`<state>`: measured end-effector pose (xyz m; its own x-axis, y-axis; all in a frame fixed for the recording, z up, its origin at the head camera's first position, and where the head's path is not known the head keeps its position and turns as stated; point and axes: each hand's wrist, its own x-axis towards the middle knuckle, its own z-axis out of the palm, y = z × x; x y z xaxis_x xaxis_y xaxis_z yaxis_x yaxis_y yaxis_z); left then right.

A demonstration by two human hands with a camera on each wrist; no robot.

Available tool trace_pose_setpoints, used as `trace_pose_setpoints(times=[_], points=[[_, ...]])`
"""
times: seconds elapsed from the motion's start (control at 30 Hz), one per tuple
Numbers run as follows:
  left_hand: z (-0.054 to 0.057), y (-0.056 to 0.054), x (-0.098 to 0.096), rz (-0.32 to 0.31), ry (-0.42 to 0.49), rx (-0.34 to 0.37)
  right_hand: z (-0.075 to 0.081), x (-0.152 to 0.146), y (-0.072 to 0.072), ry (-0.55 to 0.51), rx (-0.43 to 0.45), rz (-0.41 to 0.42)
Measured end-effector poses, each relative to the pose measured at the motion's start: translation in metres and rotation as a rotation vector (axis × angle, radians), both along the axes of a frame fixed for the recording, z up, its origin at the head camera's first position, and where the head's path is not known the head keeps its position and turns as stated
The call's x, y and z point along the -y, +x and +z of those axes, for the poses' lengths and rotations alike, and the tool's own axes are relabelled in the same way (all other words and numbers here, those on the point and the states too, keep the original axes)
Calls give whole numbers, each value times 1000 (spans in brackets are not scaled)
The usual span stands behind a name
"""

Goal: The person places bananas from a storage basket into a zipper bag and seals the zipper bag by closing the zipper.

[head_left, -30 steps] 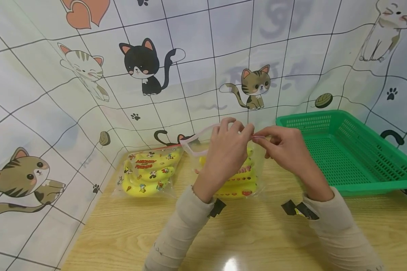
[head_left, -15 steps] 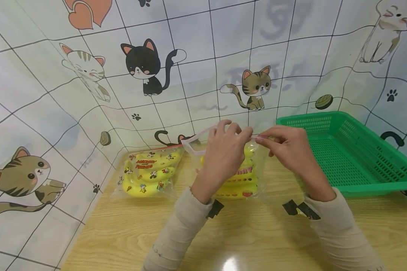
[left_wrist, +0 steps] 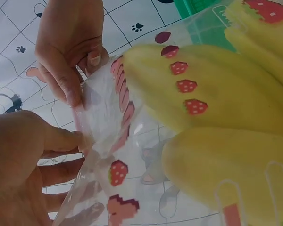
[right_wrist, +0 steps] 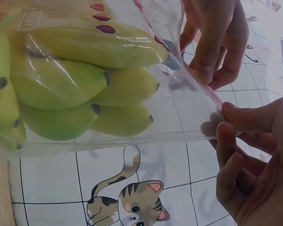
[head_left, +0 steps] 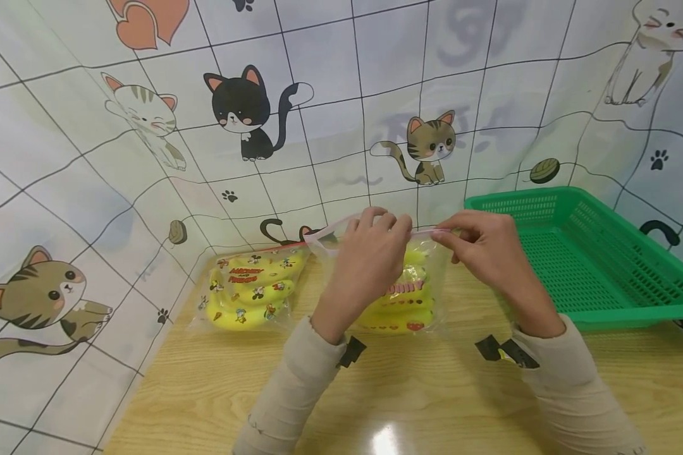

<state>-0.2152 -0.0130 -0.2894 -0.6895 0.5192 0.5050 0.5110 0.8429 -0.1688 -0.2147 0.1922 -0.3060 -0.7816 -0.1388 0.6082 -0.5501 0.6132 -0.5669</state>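
Observation:
A clear zip bag [head_left: 439, 297] with pink and strawberry print stands upright on the table, with yellow bananas [head_left: 395, 319] inside. In the right wrist view several bananas [right_wrist: 61, 89] show dark tips and some green. My left hand [head_left: 370, 259] pinches the bag's pale pink zip edge near its middle, thumb on one side and fingers on the other. My right hand [head_left: 484, 249] pinches that edge at its right corner between thumb and index finger. Between the hands the edge is straight; left of my left hand the mouth gapes. My left hand hides part of the bag.
On the left lies another clear bag [head_left: 250, 287], cartoon-printed with a red zip edge and yellow bananas inside. A green plastic basket [head_left: 569, 309] stands at the right. Behind the wooden table [head_left: 432, 404] hangs a cat-print sheet [head_left: 336, 114].
My left hand has slid leftward along the zip edge, away from my right hand. My right hand has shifted slightly right. More of the straight edge shows between them.

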Motion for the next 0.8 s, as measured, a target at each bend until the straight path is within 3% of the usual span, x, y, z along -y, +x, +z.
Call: trace_pose_setpoints(times=[0.2, 0.37, 0.53, 0.8], points=[[0, -2, 0, -40, 23, 25, 0, 3, 2, 28, 60, 32], [0, -2, -2, -58, -1, -20, -4, 8, 0, 85, -55, 62], [-2, -1, -2, -38, 10, -52, -7, 8, -4, 79, -172, 51], [-2, -4, 7, -16, 46, -59, -7, 3, -6, 53, -202, 30]])
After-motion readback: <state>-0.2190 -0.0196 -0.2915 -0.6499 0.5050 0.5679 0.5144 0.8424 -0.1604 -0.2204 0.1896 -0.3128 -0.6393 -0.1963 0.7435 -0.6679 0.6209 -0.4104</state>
